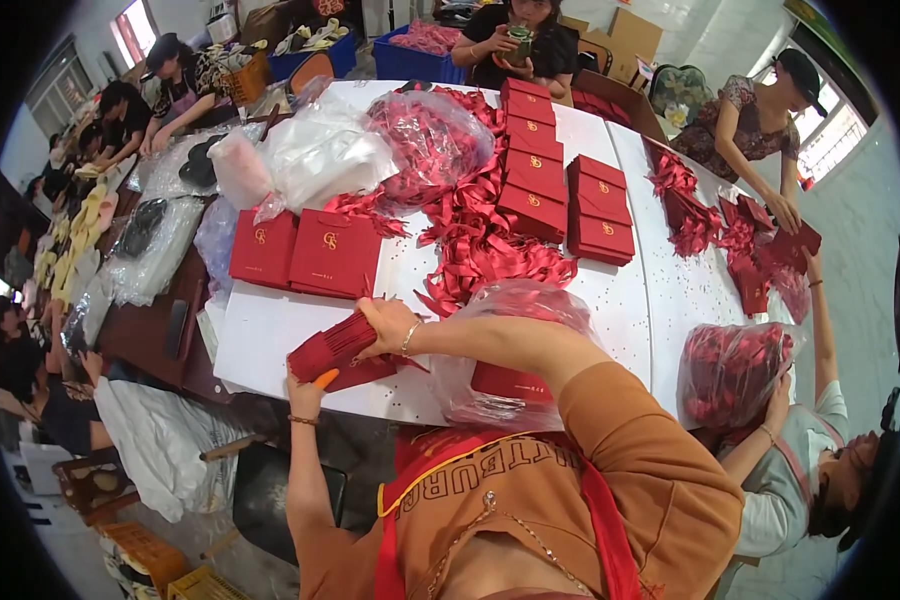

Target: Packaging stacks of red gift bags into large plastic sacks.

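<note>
Between my two hands is a stack of flat red pouches (pixel 332 347), tilted so that their layered edges show. My left hand (pixel 307 388) grips it from the near left side, with an orange cover on the thumb. My right hand (pixel 388 326) is closed around its far right end. Just beyond, two piles of red pouches (pixel 335 250) with gold marks stand side by side on the white table (pixel 260 345). To the right of my right forearm lies a clear plastic bag (pixel 510 390) with red pouches in it. Loose red ribbons (pixel 490 255) are heaped beyond my right forearm.
Stacked red pouches (pixel 535 165) run down the table's middle, with another pile (pixel 600 210) beside them. White plastic bags (pixel 330 150) lie at the far left. On the right, a co-worker's hand touches a filled plastic bag (pixel 735 375). Other people work around the tables.
</note>
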`<control>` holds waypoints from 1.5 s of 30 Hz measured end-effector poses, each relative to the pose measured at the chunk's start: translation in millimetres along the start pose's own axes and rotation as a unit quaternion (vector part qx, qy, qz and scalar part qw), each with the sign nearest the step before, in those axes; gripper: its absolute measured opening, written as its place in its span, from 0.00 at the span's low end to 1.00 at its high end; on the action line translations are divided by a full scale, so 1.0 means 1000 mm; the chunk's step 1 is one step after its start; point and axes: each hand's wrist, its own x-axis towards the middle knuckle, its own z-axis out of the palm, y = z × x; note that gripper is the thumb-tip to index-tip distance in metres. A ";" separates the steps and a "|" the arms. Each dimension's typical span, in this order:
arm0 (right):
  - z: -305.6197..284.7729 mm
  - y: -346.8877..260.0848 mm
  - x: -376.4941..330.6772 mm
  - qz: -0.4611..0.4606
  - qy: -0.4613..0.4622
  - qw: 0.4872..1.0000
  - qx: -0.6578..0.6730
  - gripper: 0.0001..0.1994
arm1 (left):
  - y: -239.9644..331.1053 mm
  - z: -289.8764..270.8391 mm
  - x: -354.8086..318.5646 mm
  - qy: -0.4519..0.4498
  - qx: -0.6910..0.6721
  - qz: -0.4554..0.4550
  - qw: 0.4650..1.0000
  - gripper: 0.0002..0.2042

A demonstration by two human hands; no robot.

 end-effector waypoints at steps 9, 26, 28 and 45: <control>-0.013 -0.014 0.007 0.022 -0.015 1.000 0.017 0.39 | 0.004 0.005 0.002 0.044 -0.055 -0.032 0.997 0.31; -0.186 -0.115 -0.006 -0.200 0.210 0.957 -0.016 0.60 | 0.260 0.018 0.028 -0.070 0.231 0.216 0.946 0.23; -0.193 -0.115 -0.007 -0.233 0.233 0.942 -0.061 0.53 | 0.281 0.047 0.031 -0.079 0.308 0.246 0.916 0.22; -0.233 -0.113 -0.018 -0.062 0.309 0.905 0.285 0.28 | 0.279 0.099 0.054 0.058 -0.018 0.341 0.938 0.27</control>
